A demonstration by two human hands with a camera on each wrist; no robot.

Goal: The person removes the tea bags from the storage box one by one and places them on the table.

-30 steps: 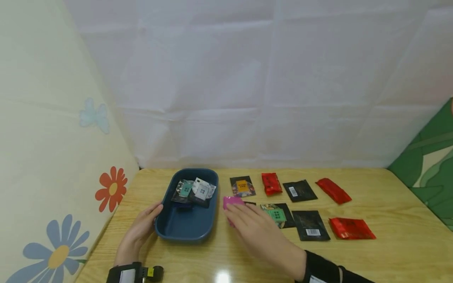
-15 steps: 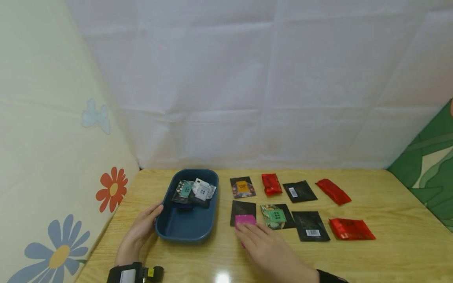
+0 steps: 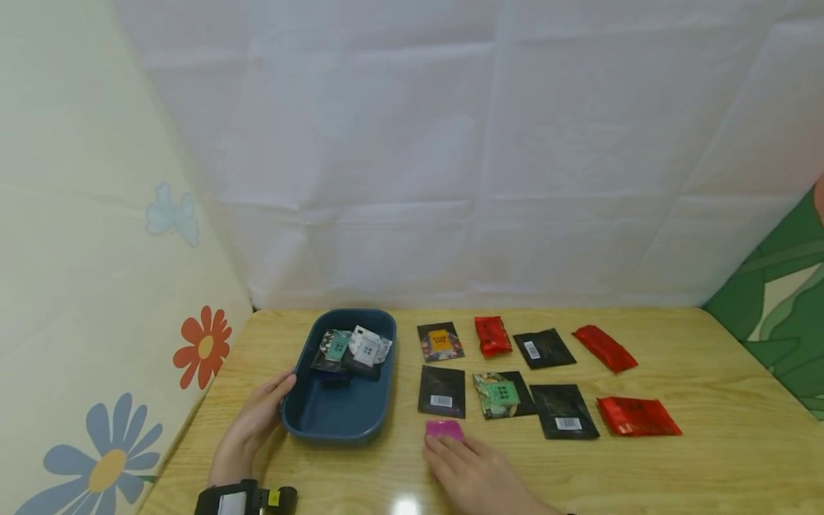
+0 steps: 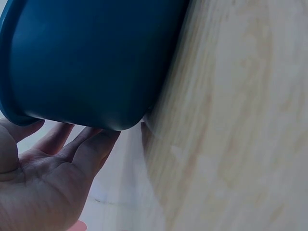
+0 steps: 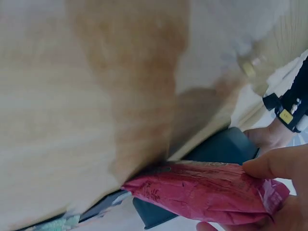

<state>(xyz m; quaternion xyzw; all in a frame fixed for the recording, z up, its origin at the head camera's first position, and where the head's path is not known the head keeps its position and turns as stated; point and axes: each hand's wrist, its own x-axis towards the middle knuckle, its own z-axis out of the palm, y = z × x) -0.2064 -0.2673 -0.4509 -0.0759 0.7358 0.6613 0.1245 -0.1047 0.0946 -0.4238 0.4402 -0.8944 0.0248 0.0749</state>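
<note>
My right hand (image 3: 479, 476) pinches a glossy magenta packet (image 3: 444, 429) in front of the dark sachets. In the right wrist view the packet (image 5: 207, 192) looks plump and crinkled, the thumb on one side near its end. My left hand (image 3: 257, 415) rests at the left side of a blue plastic bin (image 3: 337, 425). The left wrist view has its extended fingers (image 4: 96, 144) against the bin's outer wall (image 4: 96, 67), the thumb close to the rim. Inside the bin lie a green-labelled sachet (image 3: 335, 348), a white-labelled sachet (image 3: 368, 349) and a small dark purple packet (image 3: 336, 379).
Right of the bin lie an orange-labelled sachet (image 3: 440, 341), a green-labelled sachet (image 3: 502, 393), and black barcoded sachets (image 3: 442, 390). Red packets (image 3: 639, 416) lie farther right and at the back. The wooden table (image 3: 727, 379) meets a white backdrop (image 3: 450, 236) behind.
My right hand has drawn the magenta packet toward the front edge, uncovering the black barcoded sachet behind it. The left hand and the bin have stayed in place.
</note>
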